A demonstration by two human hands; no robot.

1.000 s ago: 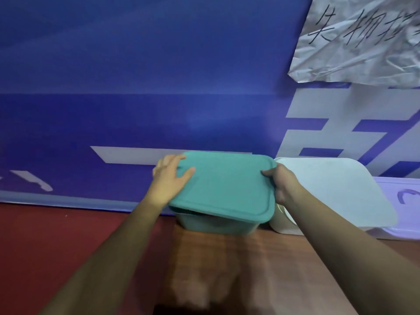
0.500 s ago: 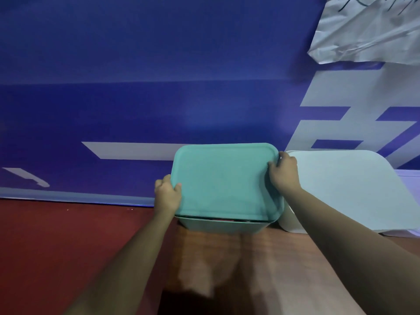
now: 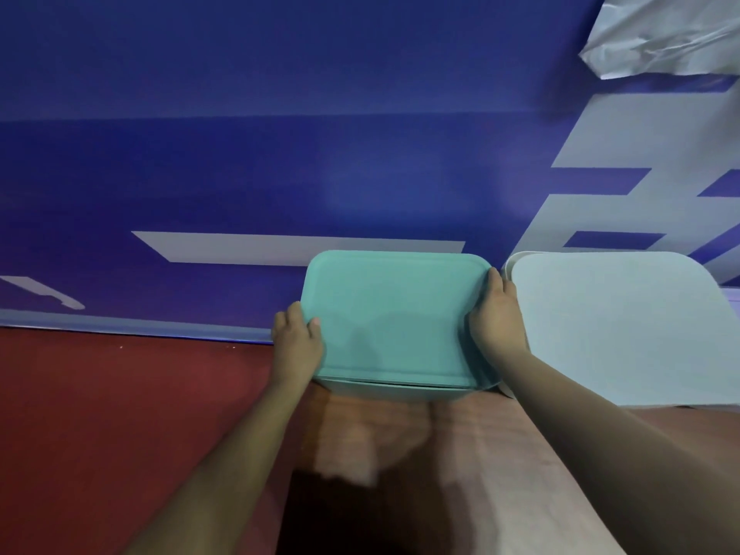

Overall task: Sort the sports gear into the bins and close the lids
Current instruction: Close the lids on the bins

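Note:
A teal lid (image 3: 394, 314) lies flat on top of the teal bin (image 3: 400, 391), whose front rim shows just below it. My left hand (image 3: 297, 341) grips the lid's left edge, thumb on top. My right hand (image 3: 495, 318) holds the lid's right edge, fingers curled over it. The bin's inside is hidden. To the right stands a white bin (image 3: 507, 270) covered by its pale lid (image 3: 616, 326).
Both bins sit on a wooden surface (image 3: 440, 454) against a blue wall banner (image 3: 280, 154) with white lettering. Red floor (image 3: 120, 414) lies to the left. Crumpled white paper (image 3: 664, 30) hangs at the top right.
The teal lid came down from a tilt to lie level on the bin. My left hand slid from the lid's top to its left edge; my right stayed on the right edge.

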